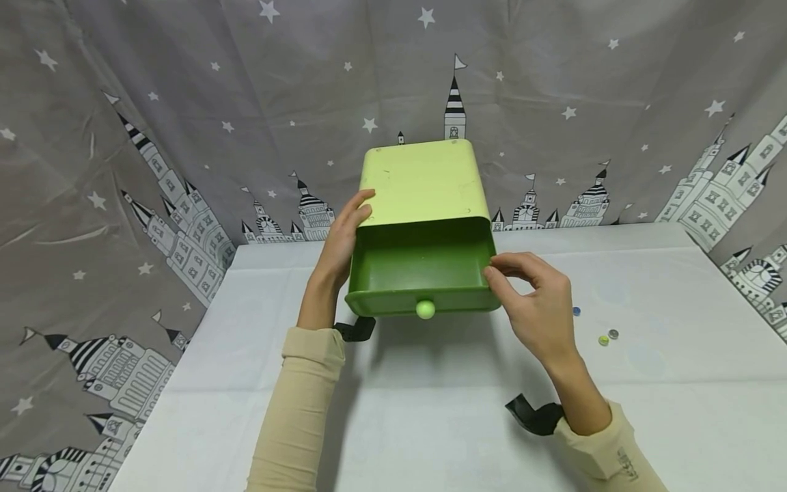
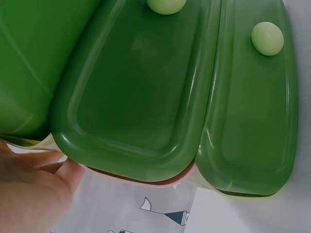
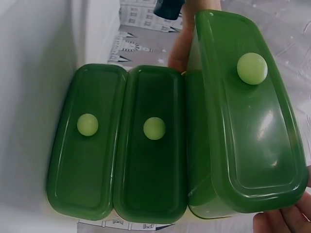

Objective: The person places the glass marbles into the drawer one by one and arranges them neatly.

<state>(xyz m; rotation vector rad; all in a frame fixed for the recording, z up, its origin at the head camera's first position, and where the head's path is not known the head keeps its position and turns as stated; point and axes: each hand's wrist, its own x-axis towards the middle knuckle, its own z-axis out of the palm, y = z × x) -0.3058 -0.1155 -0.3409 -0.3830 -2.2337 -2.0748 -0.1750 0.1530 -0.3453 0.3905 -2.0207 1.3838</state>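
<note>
The top drawer [image 1: 387, 303] is pulled partway out of the light-green cabinet [image 1: 424, 181], above two closed drawers [image 3: 151, 179], its right edge pinched by the right hand [image 1: 541, 307]. The cabinet's left side is touched by the left hand [image 1: 339, 242], fingers extended; small discs [image 1: 604, 340] are scattered rightward on the white table [image 1: 688, 424].

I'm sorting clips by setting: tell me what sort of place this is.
Probably an indoor tabletop filming setup: a white-covered table, a castle-print fabric backdrop, and a green drawer unit before the camera.
</note>
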